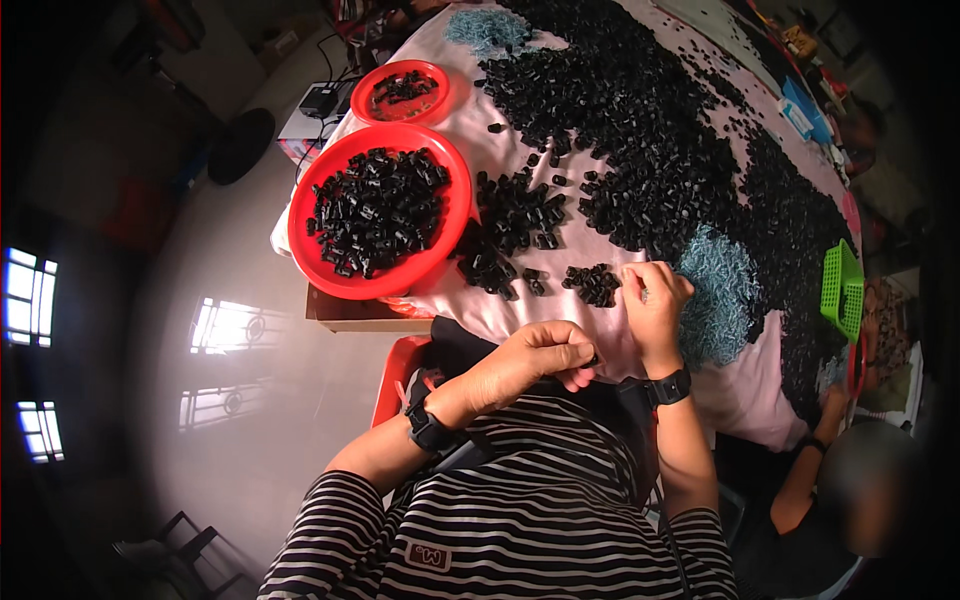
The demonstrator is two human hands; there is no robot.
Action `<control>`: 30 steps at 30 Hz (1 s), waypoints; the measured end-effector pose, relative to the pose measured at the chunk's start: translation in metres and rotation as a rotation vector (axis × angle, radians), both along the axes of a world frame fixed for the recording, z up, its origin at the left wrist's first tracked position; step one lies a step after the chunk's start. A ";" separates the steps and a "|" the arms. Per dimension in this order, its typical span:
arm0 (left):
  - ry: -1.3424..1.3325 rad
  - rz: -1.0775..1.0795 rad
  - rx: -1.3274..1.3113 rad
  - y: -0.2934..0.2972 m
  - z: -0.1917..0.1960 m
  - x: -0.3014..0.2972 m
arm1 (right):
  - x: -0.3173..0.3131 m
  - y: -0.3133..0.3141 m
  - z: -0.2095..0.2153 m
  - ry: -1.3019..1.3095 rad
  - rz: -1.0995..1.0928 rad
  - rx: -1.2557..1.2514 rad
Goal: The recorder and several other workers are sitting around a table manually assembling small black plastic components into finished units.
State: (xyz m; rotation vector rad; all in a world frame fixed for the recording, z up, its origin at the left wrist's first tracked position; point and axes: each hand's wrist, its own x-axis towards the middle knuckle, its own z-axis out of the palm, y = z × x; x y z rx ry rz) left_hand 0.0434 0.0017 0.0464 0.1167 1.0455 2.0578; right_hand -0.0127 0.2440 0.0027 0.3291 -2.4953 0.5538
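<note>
My left hand [535, 358] is closed near my lap at the table's edge, pinching a small black plastic part [594, 361] between thumb and fingers. To its upper right, my right hand [655, 305] curls over the cloth with its fingertips drawn together. Whatever those fingers hold, if anything, is too small to make out. Just left of the right hand lies a small cluster of black parts [593, 285]. A heap of thin light-blue pieces [718, 295] touches the right hand's outer side.
Black parts [630, 130] in a large heap spread across the pink cloth [570, 220]. A big red basin [455, 240] of black parts stands at left, a smaller red bowl [440, 100] behind it. A green basket [842, 290] sits at right. Another person's arm [800, 480] reaches in at lower right.
</note>
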 end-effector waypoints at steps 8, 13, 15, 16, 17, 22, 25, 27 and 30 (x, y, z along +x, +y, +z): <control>-0.010 -0.014 0.005 0.001 -0.001 0.000 | 0.001 -0.006 0.003 -0.068 0.026 0.034; 0.001 -0.005 -0.010 0.000 0.000 0.000 | 0.003 -0.013 0.008 -0.063 0.026 0.092; 0.002 -0.006 -0.010 0.000 -0.002 0.001 | 0.003 -0.013 0.008 -0.070 0.022 0.088; 0.004 -0.003 -0.011 0.000 -0.002 0.001 | 0.002 -0.010 0.006 -0.061 0.025 0.063; 0.005 -0.003 -0.011 0.000 -0.001 0.001 | 0.001 -0.008 0.004 -0.052 0.028 0.037; -0.013 0.012 0.013 0.000 -0.001 0.000 | 0.001 -0.002 0.002 -0.073 -0.017 -0.086; -0.005 0.006 0.023 0.001 0.000 0.001 | 0.001 -0.005 0.001 -0.094 -0.007 0.038; -0.008 0.007 0.021 0.000 0.002 0.000 | 0.004 -0.011 0.002 -0.086 0.036 0.077; -0.002 0.015 0.025 -0.001 0.003 -0.001 | 0.004 -0.013 0.005 -0.065 0.030 0.136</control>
